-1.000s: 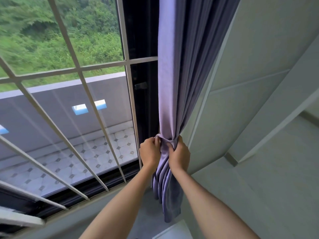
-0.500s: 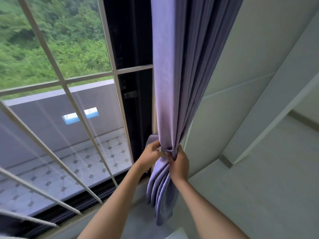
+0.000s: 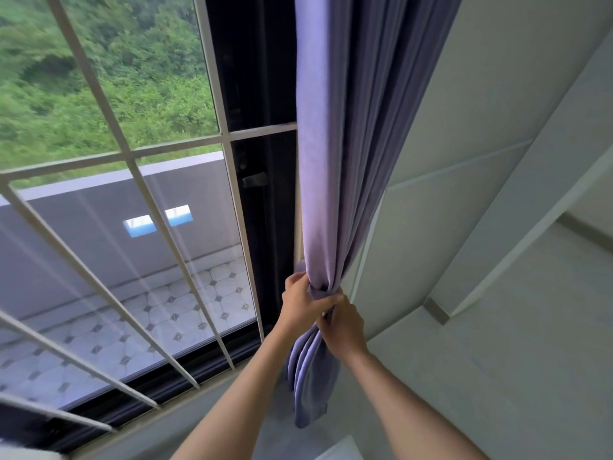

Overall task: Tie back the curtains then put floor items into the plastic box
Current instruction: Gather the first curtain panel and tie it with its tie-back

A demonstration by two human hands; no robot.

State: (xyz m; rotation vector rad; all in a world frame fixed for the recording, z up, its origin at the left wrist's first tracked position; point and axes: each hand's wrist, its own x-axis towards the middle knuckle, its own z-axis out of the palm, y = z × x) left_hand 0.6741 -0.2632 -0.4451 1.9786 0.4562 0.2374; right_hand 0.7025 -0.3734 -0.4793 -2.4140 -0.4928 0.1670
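A: Curtain (image 3: 335, 154) first — purple, gathered into a narrow bunch, hanging at the right edge of the window beside the pale wall (image 3: 481, 144). Where is it cinched?

B: Low down, where a band of the same purple cloth, the tie-back (image 3: 319, 289), wraps the bunch. Below that the folds hang loose toward the floor.

A: And the left hand (image 3: 300, 305)?

B: It is on the window side of the bunch, fingers curled round the cloth at the band, the thumb lying across the front toward the other hand. It grips the gathered cloth and tie-back together.

A: The right hand (image 3: 343, 327)?

B: Just below and to the right, touching the left. Its fingers are bent in tight, pinching the cloth right under the band — whether it has the band's end or only a curtain fold, I cannot tell; the fingertips are buried in fabric.

A: Anything else around?

B: White window bars (image 3: 229, 194) cross the glass, with a tiled balcony floor (image 3: 185, 310) and green trees (image 3: 99, 78) beyond. A dark window frame (image 3: 262, 161) runs up just left of the curtain.
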